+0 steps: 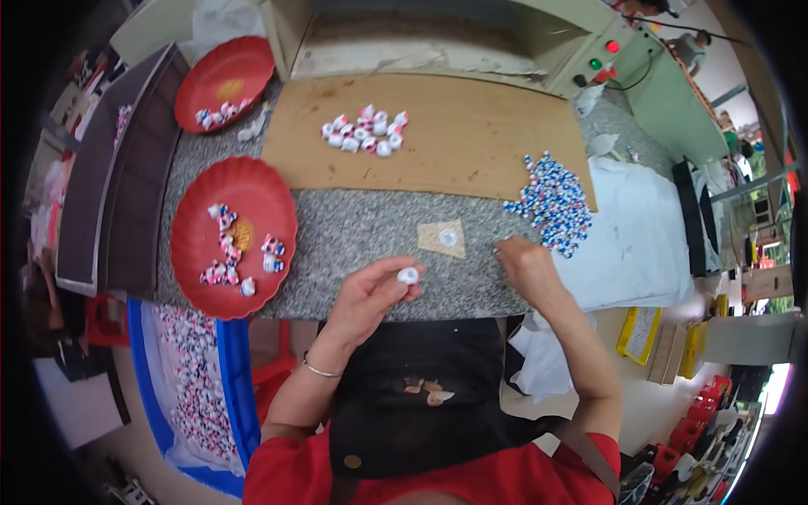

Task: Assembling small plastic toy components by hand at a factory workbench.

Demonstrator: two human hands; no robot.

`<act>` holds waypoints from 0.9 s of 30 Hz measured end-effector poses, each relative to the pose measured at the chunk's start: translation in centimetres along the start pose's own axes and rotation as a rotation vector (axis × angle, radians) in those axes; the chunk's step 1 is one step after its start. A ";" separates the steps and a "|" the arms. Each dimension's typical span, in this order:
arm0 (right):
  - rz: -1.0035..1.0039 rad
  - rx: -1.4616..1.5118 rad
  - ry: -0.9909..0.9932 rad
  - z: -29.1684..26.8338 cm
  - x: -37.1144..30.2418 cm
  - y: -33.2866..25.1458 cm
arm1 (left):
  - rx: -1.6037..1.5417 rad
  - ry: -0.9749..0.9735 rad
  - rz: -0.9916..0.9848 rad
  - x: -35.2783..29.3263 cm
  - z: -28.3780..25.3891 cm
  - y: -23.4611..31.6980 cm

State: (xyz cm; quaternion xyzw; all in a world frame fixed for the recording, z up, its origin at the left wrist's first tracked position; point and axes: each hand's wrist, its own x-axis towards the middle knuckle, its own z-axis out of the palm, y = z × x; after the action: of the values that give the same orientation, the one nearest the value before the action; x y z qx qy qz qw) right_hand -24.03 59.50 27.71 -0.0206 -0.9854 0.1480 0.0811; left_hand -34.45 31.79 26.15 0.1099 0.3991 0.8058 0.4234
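My left hand is closed, pinching a small white rounded piece with a grey opening facing up, above the counter's near edge. To the right, my right hand has its fingers pressed together just above the counter. Whatever sits at its fingertips is too small to name. Close beside that hand lies a heap of tiny blue, white and red pieces, partly on a cardboard sheet. Between and beyond my hands is a tan patch with a whitish spot on it.
Several white-and-pink figure pieces sit on the cardboard. Two red scalloped trays at left hold patterned pieces. A blue crate of similar pieces stands below. White cloth covers the right side. At the back, a cabinet has lit buttons.
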 end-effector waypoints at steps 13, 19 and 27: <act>-0.313 0.064 -0.086 -0.3 6.6 -5.7 | 0.077 0.103 0.116 -1.2 -2.3 -0.2; -0.362 -0.031 -0.159 0.6 7.2 -5.2 | 0.153 0.128 0.191 0.3 -1.9 0.4; -0.216 0.144 -0.036 -0.3 6.5 -5.5 | 0.595 0.159 0.412 2.4 -0.5 -0.4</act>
State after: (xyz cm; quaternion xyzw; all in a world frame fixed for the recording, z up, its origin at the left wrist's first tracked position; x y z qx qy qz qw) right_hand -30.52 54.77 30.58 0.0940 -0.9700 0.2091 0.0803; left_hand -35.99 33.48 25.11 0.2433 0.6170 0.7290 0.1694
